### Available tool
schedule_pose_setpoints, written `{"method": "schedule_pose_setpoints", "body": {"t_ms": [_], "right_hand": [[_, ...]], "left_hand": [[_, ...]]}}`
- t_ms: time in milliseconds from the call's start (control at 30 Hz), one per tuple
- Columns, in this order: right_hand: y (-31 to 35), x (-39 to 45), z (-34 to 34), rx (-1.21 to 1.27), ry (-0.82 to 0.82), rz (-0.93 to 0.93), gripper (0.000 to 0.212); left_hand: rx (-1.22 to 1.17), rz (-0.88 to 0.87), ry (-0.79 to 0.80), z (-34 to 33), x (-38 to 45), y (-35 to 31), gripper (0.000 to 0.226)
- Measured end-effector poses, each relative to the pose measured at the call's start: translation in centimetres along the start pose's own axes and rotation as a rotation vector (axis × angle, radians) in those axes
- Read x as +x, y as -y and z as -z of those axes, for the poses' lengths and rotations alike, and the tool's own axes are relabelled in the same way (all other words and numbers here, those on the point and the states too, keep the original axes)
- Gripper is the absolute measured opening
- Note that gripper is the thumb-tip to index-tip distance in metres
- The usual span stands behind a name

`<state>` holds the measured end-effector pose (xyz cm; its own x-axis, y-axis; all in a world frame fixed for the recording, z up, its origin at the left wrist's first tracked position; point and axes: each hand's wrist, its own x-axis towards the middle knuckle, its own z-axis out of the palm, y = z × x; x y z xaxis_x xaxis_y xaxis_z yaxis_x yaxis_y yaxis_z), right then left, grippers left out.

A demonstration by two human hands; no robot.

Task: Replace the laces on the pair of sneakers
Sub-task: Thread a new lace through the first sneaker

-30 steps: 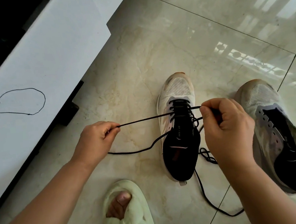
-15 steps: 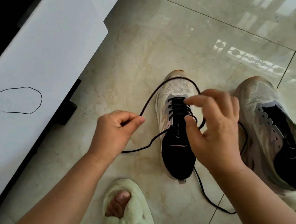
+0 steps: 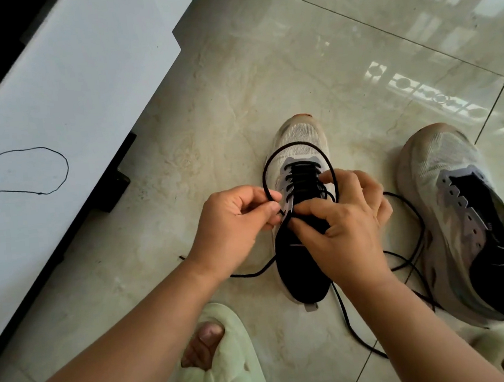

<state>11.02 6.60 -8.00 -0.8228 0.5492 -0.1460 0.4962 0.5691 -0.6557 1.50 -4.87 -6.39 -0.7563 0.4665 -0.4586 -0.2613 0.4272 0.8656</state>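
A black lace loops over the toe of the nearer sneaker on the tiled floor. The left hand pinches its end at an eyelet; the right hand pinches the eyelet flap beside it. The second sneaker lies unlaced to the right.

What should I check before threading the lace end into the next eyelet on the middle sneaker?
1. Left hand pinches the black lace near its tip: ok.
2. Right hand steadies the middle sneaker: ok.
3. Lower eyelets laced: ok.
4. Target eyelet visible: cannot tell, fingers cover it.
5. Lace slack free of tangles beside the unlaced sneaker: not ok, strands cross there.
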Motion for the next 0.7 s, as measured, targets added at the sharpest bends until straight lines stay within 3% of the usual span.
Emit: {"method": "schedule_pose_setpoints", "body": {"t_ms": [400,567,700], "right_hand": [[-0.2,-0.4,-0.9,0.137,-0.050,-0.055,0.008],[-0.3,-0.1,-1.1,0.128,-0.035,-0.038,0.006],[-0.5,0.2,-0.9,0.134,-0.046,-0.019,0.008]], "left_hand": [[-0.049,0.100,-0.041,-1.2,0.5,0.8,0.012],[0.062,0.069,0.004,-1.2,0.7,0.8,0.009],[0.162,-0.044,0.083,-0.7,0.1,1.0,0.020]]}}
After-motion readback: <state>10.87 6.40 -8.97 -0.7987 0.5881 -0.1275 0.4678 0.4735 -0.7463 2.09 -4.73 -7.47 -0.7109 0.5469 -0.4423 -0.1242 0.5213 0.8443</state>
